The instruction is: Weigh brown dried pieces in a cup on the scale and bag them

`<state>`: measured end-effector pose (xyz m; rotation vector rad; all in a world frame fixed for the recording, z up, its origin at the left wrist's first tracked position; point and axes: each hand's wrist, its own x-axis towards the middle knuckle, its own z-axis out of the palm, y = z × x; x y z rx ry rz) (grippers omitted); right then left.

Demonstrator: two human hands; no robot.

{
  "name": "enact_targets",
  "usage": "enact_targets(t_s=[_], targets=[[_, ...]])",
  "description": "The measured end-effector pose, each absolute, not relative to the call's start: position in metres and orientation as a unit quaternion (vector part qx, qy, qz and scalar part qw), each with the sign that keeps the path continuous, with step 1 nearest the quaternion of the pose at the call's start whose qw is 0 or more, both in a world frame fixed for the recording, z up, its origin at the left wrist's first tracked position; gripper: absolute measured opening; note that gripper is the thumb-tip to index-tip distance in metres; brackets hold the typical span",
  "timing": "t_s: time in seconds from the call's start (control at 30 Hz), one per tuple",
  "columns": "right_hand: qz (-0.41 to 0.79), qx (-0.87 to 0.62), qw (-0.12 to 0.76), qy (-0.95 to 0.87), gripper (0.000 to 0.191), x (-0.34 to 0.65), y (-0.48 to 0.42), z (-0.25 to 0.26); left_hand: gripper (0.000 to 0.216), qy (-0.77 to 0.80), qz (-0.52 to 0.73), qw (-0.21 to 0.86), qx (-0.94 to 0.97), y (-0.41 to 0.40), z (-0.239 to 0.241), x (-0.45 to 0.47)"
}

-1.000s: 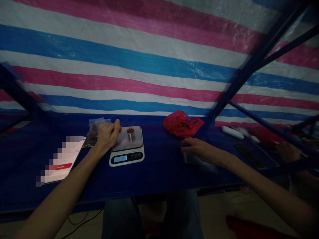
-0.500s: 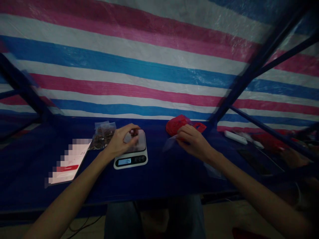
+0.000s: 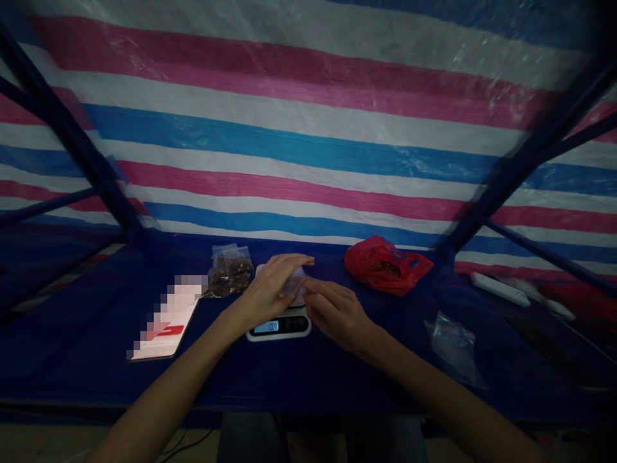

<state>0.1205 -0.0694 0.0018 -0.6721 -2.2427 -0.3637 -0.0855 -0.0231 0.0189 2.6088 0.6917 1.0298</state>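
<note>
One crinkly clear bag [image 3: 295,287], seemingly pinched in right hand [image 3: 338,313] grip over scale [image 3: 280,326]; left hand [image 3: 270,288] grip unclear.

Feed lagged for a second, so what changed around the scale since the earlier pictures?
The right hand came left from beside the red bag, bringing a small clear bag over the scale; the left hand now meets it there. Whether the left fingers grip it is unclear. Scale, filled bags, red bag and card kept their places.
</note>
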Motion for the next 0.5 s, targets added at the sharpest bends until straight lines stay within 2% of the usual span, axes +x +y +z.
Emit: enact_targets(t_s=[0.1, 0.23, 0.3, 0.4, 0.5], targets=[[-0.101, -0.295, 0.307, -0.899, 0.039, 0.113, -0.066, 0.003, 0.048, 0.235, 0.304, 0.049, 0.922, -0.018, 0.017, -0.086], [-0.062, -0.313, 0.204, -0.925, 0.044, 0.103, -0.062, 0.009, 0.053, 0.228, 0.255, -0.034, 0.939, -0.013, 0.017, -0.090], [-0.049, -0.308, 0.181, -0.933, 0.048, 0.102, -0.060, 0.011, 0.052, 0.223, 0.248, -0.056, 0.941, -0.012, 0.019, -0.094], [-0.025, -0.279, 0.198, -0.939, 0.048, 0.104, -0.055, 0.010, 0.042, 0.237, 0.232, -0.061, 0.942, -0.011, 0.021, -0.097], [0.010, -0.243, 0.316, -0.917, 0.044, 0.109, -0.050, 0.005, 0.033, 0.265, 0.230, -0.051, 0.935, -0.008, 0.020, -0.099]])
